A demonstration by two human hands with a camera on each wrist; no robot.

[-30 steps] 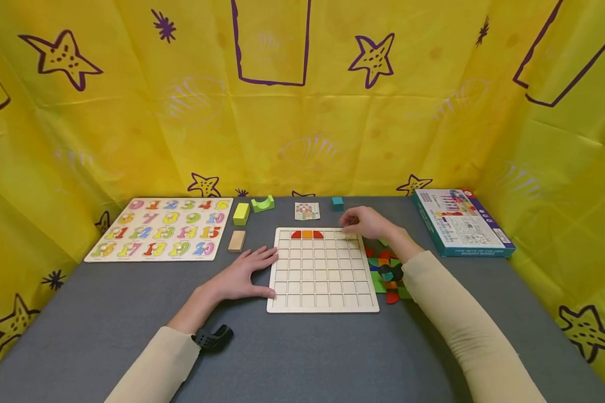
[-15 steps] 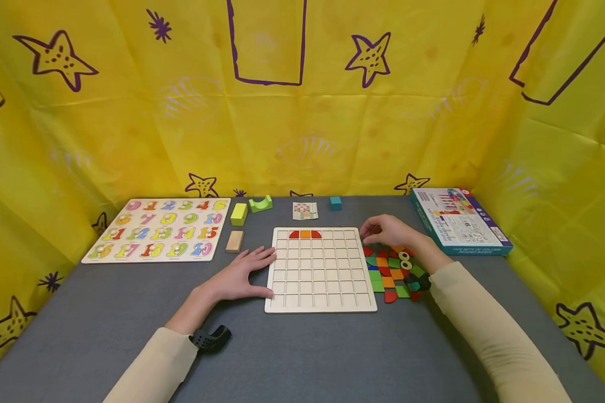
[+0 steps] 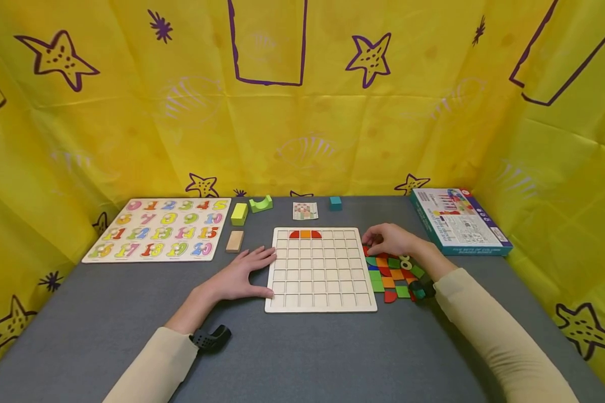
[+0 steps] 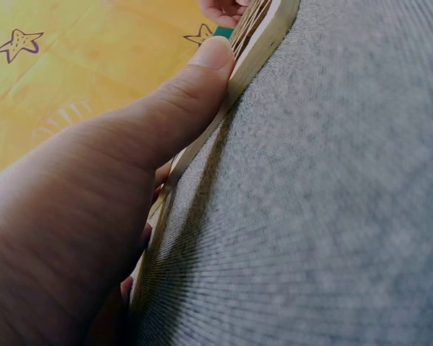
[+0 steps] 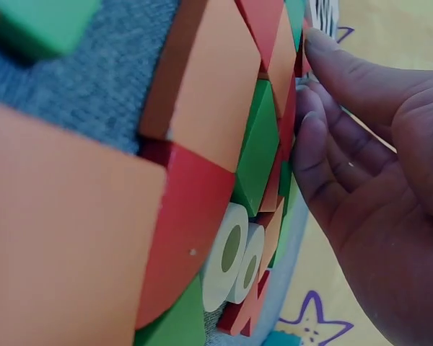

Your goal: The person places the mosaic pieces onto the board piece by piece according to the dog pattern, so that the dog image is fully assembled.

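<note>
My left hand lies with fingers spread at the left edge of the square wooden grid board. In the left wrist view, the thumb rests along the board's side edge. Two red rounded tiles flank an orange square tile in the board's top row. Right of the board, my right hand pinches a red tile at the pile's upper left with curled fingers. The fingers partly hide that tile. Red, green, orange and blue tiles make up the pile.
Two white ring-shaped pieces sit in the pile. Behind the board are a small picture card and a teal cube. A number puzzle and several blocks stand left; a boxed game lies right.
My right hand has moved from the board's top right corner rightward to the tile pile, then lowered onto the red tile. The left hand has stayed at the board's edge.
</note>
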